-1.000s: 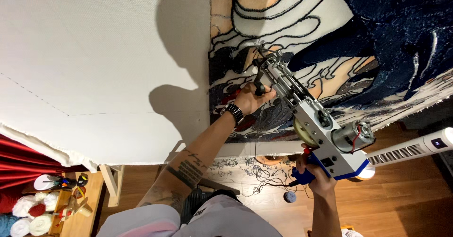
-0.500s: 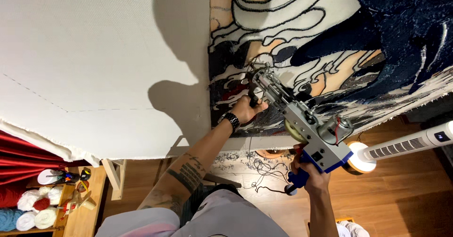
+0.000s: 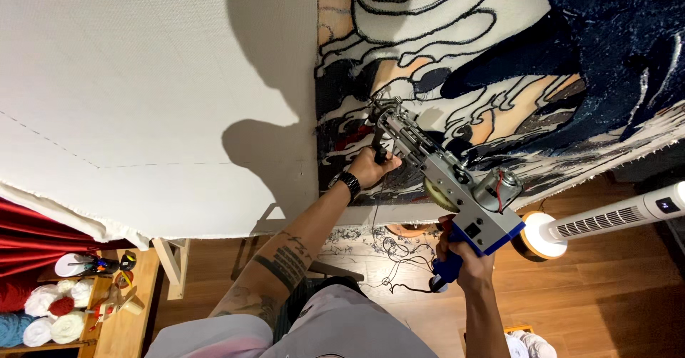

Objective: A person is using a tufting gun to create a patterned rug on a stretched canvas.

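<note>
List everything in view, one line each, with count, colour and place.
Tufting gun: one, grey with blue handle, nose on the tufted picture.
Tufted picture: one, navy, cream and peach, upper right.
Blank cloth: one, white, upper left.
Tower fan: one, white, right.
Yarn balls: several, white, red and blue, shelf at lower left.
Red curtain: one, left edge.
Wooden floor: brown, below.
Left hand: on the front handle.
Right hand: on the blue handle.

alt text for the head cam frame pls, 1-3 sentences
A person presses a metal tufting gun against a partly tufted rug canvas, left hand on its front handle, right hand on the blue rear grip. Blank white cloth stretches to the left; yarn balls sit on a shelf below.
</note>
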